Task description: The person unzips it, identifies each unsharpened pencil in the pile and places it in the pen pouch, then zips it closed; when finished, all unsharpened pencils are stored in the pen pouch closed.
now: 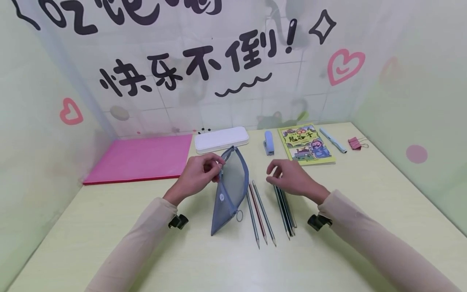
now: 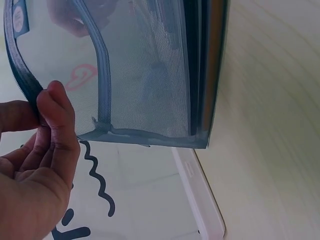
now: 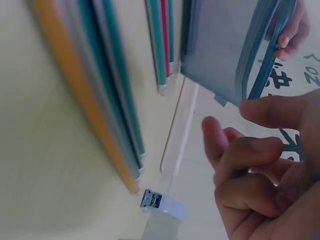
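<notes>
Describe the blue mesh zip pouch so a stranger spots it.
At the back of the pale yellow table sits a flat white case. In front, a bare left hand pinches the rim of the blue mesh zip pouch. Unlike the slim teal and red pencils alongside, it is broad and see-through.

Worktop [image 1: 164,251]: beneath the pouch [image 1: 235,178]
Folder [image 1: 142,159]: left of the pouch, farther back
Case [image 1: 220,140]: behind the pouch
Pencils [image 1: 285,213]: right of the pouch
Stapler [image 1: 268,142], book [image 1: 306,144], pen [image 1: 333,140], clip [image 1: 354,143]: behind the pouch, rightward in that order
</notes>
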{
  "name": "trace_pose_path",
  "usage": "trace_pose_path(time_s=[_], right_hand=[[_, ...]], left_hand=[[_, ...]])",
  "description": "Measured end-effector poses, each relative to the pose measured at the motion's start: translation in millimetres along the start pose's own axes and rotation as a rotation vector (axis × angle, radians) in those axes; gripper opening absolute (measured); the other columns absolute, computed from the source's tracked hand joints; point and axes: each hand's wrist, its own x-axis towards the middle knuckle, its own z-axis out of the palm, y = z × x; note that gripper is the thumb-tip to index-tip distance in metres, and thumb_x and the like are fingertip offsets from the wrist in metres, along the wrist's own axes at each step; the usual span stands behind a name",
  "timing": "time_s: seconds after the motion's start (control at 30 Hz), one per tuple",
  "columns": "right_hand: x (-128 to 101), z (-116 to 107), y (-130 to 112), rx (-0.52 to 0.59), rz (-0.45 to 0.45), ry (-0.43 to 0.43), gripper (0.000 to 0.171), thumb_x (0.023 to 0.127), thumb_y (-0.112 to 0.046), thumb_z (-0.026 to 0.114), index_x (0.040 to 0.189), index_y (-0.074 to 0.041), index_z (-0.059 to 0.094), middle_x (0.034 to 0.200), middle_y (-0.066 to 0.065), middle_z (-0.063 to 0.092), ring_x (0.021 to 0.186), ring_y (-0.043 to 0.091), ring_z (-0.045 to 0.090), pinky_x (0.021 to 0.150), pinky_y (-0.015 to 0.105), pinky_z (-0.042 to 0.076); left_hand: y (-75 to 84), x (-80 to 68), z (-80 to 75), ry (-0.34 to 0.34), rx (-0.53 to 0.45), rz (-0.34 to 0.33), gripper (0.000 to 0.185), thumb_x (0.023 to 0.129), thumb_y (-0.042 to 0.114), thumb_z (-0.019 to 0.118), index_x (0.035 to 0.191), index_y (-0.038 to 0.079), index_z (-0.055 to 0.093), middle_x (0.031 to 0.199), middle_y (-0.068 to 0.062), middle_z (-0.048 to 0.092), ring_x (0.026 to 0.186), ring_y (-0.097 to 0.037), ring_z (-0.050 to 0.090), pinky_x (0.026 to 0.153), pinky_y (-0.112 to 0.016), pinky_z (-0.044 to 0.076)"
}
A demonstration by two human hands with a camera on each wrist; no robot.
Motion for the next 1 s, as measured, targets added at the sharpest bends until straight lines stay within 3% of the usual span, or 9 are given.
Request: trace_pose_path(time_s=[0.13, 0.27, 0.47, 0.63, 0.8, 1.0], right_hand=[[-6.0, 1.2, 9.7, -0.039, -0.007, -0.09, 0.015, 0.088, -0.012, 0.071, 0.101, -0.005, 0.067, 0.086, 0.007, 0.069, 0.072, 0.015, 0.058, 0.065, 0.027, 0.047], [-11.6, 1.7, 15.4, -0.073, -0.014, -0.144, 0.015, 0.085, -0.004, 0.072, 0.099, -0.005, 0.068, 0.083, 0.005, 0.067, 0.073, 0.016, 0.056, 0.065, 0.027, 0.047], [-13.2, 5.8, 17.3, -0.115, -0.039, -0.15, 0.017, 0.08, -0.001, 0.076, 0.093, -0.006, 0.066, 0.078, 0.004, 0.064, 0.07, 0.015, 0.054, 0.064, 0.026, 0.046], [-12.2, 9.3, 16.4, -0.14, -0.042, -0.161, 0.02, 0.08, -0.004, 0.079, 0.095, -0.007, 0.066, 0.077, 0.003, 0.063, 0.069, 0.014, 0.053, 0.064, 0.026, 0.047], [-13.4, 6.2, 16.5, -0.195, -0.04, -0.133, 0.016, 0.081, -0.003, 0.075, 0.093, -0.007, 0.066, 0.075, 0.003, 0.062, 0.066, 0.015, 0.052, 0.061, 0.026, 0.044], [-11.6, 8.9, 18.6, -0.204, -0.014, -0.179, 0.014, 0.081, -0.003, 0.073, 0.091, -0.008, 0.065, 0.074, 0.003, 0.062, 0.065, 0.014, 0.053, 0.059, 0.025, 0.044]], left_hand=[[-1.7, -0.1, -1.4, -0.017, -0.021, -0.005, 0.022, 0.097, 0.007, 0.051, 0.109, 0.005, 0.069, 0.088, -0.023, 0.072, 0.069, -0.024, 0.07, 0.071, -0.045, 0.062], [-1.3, 0.8, -3.3, -0.025, -0.018, -0.012, 0.023, 0.097, 0.006, 0.051, 0.11, 0.004, 0.069, 0.089, -0.024, 0.072, 0.07, -0.026, 0.071, 0.069, -0.038, 0.062], [1.7, 2.4, -5.7, -0.037, -0.009, -0.004, 0.022, 0.098, 0.008, 0.052, 0.11, 0.005, 0.069, 0.086, -0.022, 0.072, 0.072, -0.031, 0.071, 0.069, -0.035, 0.062], [1.7, 1.0, -6.1, -0.039, -0.004, -0.007, 0.02, 0.098, 0.008, 0.054, 0.109, 0.005, 0.07, 0.081, -0.014, 0.071, 0.069, -0.026, 0.07, 0.067, -0.035, 0.062], [1.0, 1.7, -5.5, -0.046, -0.009, 0.01, 0.02, 0.098, 0.008, 0.055, 0.111, 0.004, 0.069, 0.081, -0.014, 0.07, 0.07, -0.029, 0.07, 0.069, -0.038, 0.062], [-1.6, 2.1, -5.7, -0.043, -0.007, 0.01, 0.02, 0.098, 0.007, 0.055, 0.111, 0.003, 0.069, 0.08, -0.014, 0.07, 0.071, -0.032, 0.07, 0.07, -0.043, 0.062]])
